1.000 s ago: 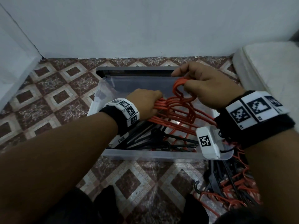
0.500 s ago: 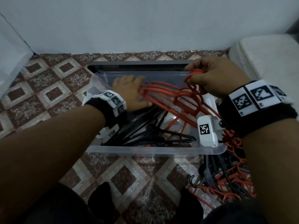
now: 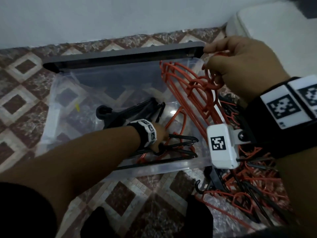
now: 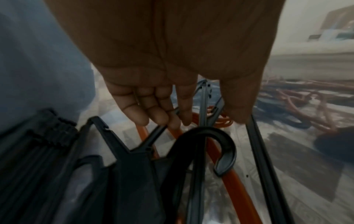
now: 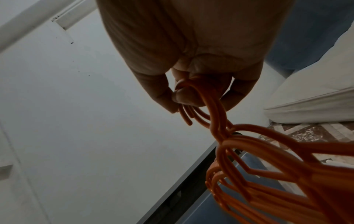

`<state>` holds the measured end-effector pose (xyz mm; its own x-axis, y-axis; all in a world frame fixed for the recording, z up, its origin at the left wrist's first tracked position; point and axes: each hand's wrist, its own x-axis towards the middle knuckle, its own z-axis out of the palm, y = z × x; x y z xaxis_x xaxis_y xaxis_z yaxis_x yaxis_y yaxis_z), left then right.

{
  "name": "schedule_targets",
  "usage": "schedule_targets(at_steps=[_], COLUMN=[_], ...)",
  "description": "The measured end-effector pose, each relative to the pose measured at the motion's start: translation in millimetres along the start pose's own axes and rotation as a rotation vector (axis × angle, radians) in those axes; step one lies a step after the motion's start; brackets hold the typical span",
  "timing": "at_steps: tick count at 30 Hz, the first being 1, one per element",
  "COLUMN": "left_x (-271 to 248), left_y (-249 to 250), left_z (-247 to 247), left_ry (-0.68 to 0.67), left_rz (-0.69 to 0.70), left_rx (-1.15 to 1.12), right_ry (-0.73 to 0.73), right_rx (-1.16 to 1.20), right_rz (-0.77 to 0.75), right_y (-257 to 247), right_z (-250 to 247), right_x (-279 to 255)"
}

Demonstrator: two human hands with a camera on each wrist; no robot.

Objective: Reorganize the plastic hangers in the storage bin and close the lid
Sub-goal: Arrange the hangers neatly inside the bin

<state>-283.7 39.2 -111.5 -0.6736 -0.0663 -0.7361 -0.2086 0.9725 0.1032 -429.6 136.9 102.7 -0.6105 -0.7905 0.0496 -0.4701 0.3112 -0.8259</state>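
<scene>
The clear storage bin (image 3: 154,167) stands on the tiled floor, its dark grey lid (image 3: 120,55) upright behind it. My right hand (image 3: 214,55) is raised over the bin's far right corner and grips a bunch of orange hangers (image 3: 193,86) by their hooks; the right wrist view shows the fingers (image 5: 180,97) curled round those hooks (image 5: 216,121). My left hand (image 3: 162,136) is low in the bin's near right part. In the left wrist view its fingertips (image 4: 162,119) are fairly straight and touch black hangers (image 4: 220,144). More black hangers (image 3: 137,109) lie mid-bin.
A tangled pile of orange and black hangers (image 3: 248,182) lies on the floor right of the bin. A white mattress (image 3: 265,16) sits at the far right against the pale wall (image 3: 120,14). The person's dark-clothed legs (image 3: 96,220) are in front of the bin.
My left hand let go of the orange bunch and dropped to the black hangers at the bin's near right. My right hand carried the orange bunch rightwards and higher.
</scene>
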Motion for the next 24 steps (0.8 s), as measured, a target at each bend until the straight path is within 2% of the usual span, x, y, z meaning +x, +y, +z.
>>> schedule_targets(at_steps=[4, 8, 11, 14, 17, 21, 24], left_x=[34, 56, 63, 54, 35, 1, -25], left_y=[11, 19, 18, 9, -7, -44, -85], left_z=[15, 21, 22, 19, 11, 3, 5], left_ry=[0.098, 0.023, 0.027, 0.061, 0.179, 0.299, 0.308], left_rz=[-0.003, -0.018, -0.014, -0.001, -0.027, -0.143, -0.210], left_rx=[0.072, 0.037, -0.064, -0.144, -0.318, -0.403, -0.520], right_ry=[0.040, 0.050, 0.046, 0.069, 0.122, 0.202, 0.253], right_rx=[0.015, -0.033, -0.044, -0.032, -0.020, 0.027, 0.038], right_rz=[0.003, -0.006, -0.002, 0.003, -0.002, -0.035, -0.070], right_y=[12, 18, 20, 19, 17, 8, 0], right_z=[-3, 0, 2, 1, -2, -9, -11], right_x=[4, 10, 9, 8, 6, 2, 1])
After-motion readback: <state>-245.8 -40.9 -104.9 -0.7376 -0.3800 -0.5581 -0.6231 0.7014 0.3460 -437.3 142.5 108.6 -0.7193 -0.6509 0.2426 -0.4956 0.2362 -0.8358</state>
